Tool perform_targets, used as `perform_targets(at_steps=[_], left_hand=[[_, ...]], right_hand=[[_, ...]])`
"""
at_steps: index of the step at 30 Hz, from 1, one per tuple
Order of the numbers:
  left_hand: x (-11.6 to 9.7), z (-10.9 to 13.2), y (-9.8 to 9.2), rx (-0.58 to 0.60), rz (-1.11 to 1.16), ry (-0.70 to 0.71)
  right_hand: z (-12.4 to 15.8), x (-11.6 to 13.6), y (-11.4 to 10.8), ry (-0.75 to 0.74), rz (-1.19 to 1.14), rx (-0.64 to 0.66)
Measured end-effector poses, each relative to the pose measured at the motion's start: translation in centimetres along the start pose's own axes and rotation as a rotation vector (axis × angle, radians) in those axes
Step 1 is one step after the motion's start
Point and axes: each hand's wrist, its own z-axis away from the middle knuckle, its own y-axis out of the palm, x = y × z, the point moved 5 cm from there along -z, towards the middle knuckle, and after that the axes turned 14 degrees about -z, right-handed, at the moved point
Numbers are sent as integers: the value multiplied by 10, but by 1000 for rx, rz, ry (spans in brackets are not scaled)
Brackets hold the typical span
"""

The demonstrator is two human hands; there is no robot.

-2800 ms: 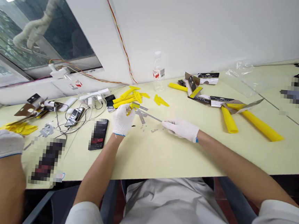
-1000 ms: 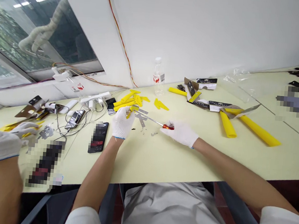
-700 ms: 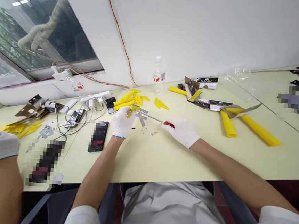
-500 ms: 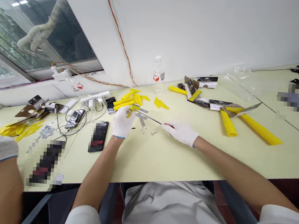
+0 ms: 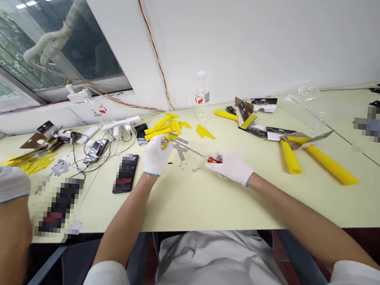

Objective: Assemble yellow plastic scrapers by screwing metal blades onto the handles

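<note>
My left hand (image 5: 156,156), in a white glove, is closed on a small yellow piece with a grey metal plate (image 5: 178,147) lying beside it. In its white glove, my right hand (image 5: 233,167) grips the red handle of a screwdriver (image 5: 198,153). Its thin shaft points left, with the tip by the metal plate at my left hand. Tiny screws (image 5: 194,169) lie on the pale table (image 5: 225,194) between my hands.
Several yellow plastic pieces (image 5: 166,125) lie behind my left hand, a water bottle (image 5: 202,95) stands by the wall. Long yellow-handled tools (image 5: 311,156) and packaging cards lie at right. Phones (image 5: 125,173) and cables lie at left. Another person's gloved hand (image 5: 0,183) works at far left.
My right hand has turned on the screwdriver, so the red handle shows again. My left hand has stayed put. The other person's gloved hand has shifted about at far left.
</note>
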Motion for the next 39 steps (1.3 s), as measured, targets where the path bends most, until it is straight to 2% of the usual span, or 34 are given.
perform_targets(at_steps=[3,7,11,15,19,24,27,29,31,34,39], left_hand=[[3,0,2,-4,11,-12],[4,-1,4,11,13,-22],[0,-1,0,12,11,-15],[-4,-1,-3,19,9,-15],[-4,-1,-3,34,12,-24],[-7,0,-3,35,22,-15],[-9,0,-3,50,40,-4],[-10,0,-3,56,27,6],[-10,0,-2,55,9,17],[-8,1,0,37,6,24],[-1,1,3,38,14,-9]], right_hand=[[-3,4,-4,-154,226,-132],[-1,11,-2,-260,418,-138],[2,16,-2,-240,483,-145],[1,15,-1,-214,471,-87],[-2,8,0,-170,327,26],[2,-5,8,117,-107,218],[7,-5,12,234,-326,323],[9,-4,13,275,-406,383],[10,-2,12,266,-385,409],[8,1,7,186,-225,321],[1,10,-7,-44,212,-84]])
